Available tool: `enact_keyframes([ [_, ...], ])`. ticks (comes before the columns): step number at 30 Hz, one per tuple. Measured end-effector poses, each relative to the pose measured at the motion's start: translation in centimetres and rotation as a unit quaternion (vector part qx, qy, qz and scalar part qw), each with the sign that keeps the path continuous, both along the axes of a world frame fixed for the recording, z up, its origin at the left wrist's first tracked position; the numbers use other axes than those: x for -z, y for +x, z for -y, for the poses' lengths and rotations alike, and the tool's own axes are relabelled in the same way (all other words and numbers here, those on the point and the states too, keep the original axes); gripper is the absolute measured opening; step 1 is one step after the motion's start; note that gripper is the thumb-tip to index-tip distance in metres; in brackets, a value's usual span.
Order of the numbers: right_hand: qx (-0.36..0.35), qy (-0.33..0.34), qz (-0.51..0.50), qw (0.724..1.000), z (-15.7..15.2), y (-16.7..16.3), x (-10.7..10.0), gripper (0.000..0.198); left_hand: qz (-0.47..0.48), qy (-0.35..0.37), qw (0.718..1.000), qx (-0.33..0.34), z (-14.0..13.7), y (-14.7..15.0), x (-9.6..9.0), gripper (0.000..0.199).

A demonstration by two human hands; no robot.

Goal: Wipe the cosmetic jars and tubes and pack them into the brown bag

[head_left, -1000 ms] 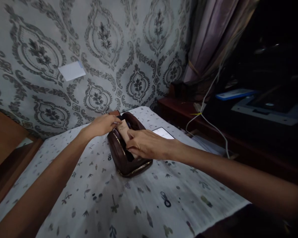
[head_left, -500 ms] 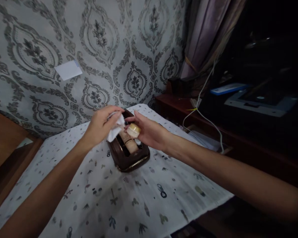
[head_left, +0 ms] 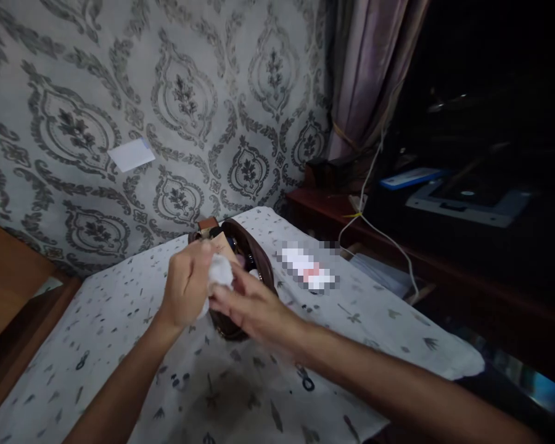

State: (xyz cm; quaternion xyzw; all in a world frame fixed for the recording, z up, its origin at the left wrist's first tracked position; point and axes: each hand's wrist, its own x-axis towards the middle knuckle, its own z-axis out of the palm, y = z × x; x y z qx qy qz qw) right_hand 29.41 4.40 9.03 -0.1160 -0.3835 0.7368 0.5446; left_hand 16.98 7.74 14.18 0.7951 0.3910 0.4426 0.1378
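- Where the left hand (head_left: 185, 283) and right hand (head_left: 259, 311) come together: one crumpled white cloth (head_left: 221, 271), between them.
- Left: fingers closed on the cloth.
- Right: fingertips at the cloth; whether gripping, cannot tell.
- Open dark-brown bag (head_left: 260, 250), partly hidden behind the hands, on white printed fabric (head_left: 374, 333).
- Flat-sided tan package (head_left: 224, 245), inside the bag.

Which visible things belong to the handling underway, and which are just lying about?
In hand or closest:
- white cloth, in the left hand, touched by the right hand
- open brown zippered bag
- beige item inside it

Lying about:
- pixelated item on the bedsheet
- white cable
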Motion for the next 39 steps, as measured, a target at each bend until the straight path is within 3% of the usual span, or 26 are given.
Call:
enact_keyframes([
  [3, 0.034, 0.017, 0.051, 0.998, 1.5, -0.8, 1.6, 0.061, 0.032, -0.038, 0.998, -0.036, 2.4, -0.7, 1.1, 0.062],
  [6, 0.018, -0.018, 0.051, 0.998, 2.4, -1.4, 2.8, 0.06, 0.048, -0.053, 0.996, -0.048, 4.1, -1.1, 2.1, 0.068],
  [12, -0.018, -0.06, 0.06, 0.996, 2.6, -2.0, 4.4, 0.045, 0.106, -0.16, 0.979, -0.072, 4.4, -1.2, 2.9, 0.073],
  [18, -0.027, -0.043, 0.069, 0.996, 2.8, -1.9, 4.7, 0.041, 0.253, -0.287, 0.921, -0.074, 3.3, -1.5, 3.7, 0.059],
  [21, -0.011, -0.02, 0.105, 0.994, 2.8, -1.6, 4.7, 0.036, 0.282, -0.278, 0.915, -0.073, 3.1, -1.6, 4.2, 0.038],
  [24, 0.029, 0.014, 0.137, 0.99, 2.6, -1.5, 4.9, 0.036, 0.254, -0.24, 0.933, -0.084, 3.5, -1.8, 4.7, 0.015],
  [29, 0.118, 0.048, 0.2, 0.971, 2.6, -1.1, 5.1, 0.038, 0.175, -0.2, 0.96, -0.088, 4.9, -2.5, 5.1, 0.009],
  [34, 0.236, 0.16, 0.332, 0.899, 2.9, -0.1, 4.6, 0.029, 0.003, -0.162, 0.985, -0.064, 6.8, -3.3, 3.5, 0.016],
  [39, 0.308, 0.255, 0.385, 0.832, 2.5, 0.3, 4.2, 0.025, -0.157, -0.126, 0.978, -0.045, 7.5, -3.6, 2.0, 0.025],
])
